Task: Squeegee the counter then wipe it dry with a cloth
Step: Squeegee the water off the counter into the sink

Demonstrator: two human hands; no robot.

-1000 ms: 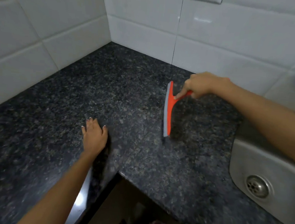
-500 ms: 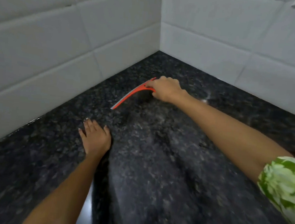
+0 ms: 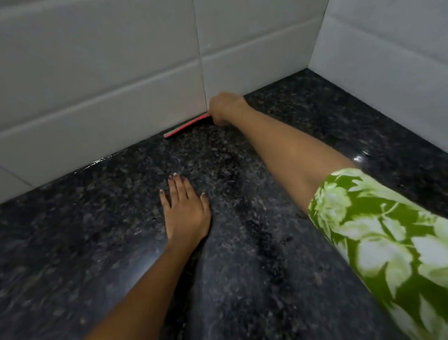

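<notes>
Head view: right hand [image 3: 224,109] grips the squeegee [image 3: 187,126], blade against the tiled wall [image 3: 117,79]; left hand [image 3: 186,211] lies spread flat on the counter [image 3: 264,254]. Draw away from the wall with even pressure.

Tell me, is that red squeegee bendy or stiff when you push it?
The squeegee probably has a stiff frame: its edge looks straight along the wall. It seems light, since the right hand grips it alone. It might slide easily, because the counter looks glossy.

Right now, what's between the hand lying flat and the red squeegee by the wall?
Nothing but bare counter. In the head view, the left hand rests flat on the speckled stone, and the squeegee, gripped by the right hand, sits against the tiled wall.
</notes>
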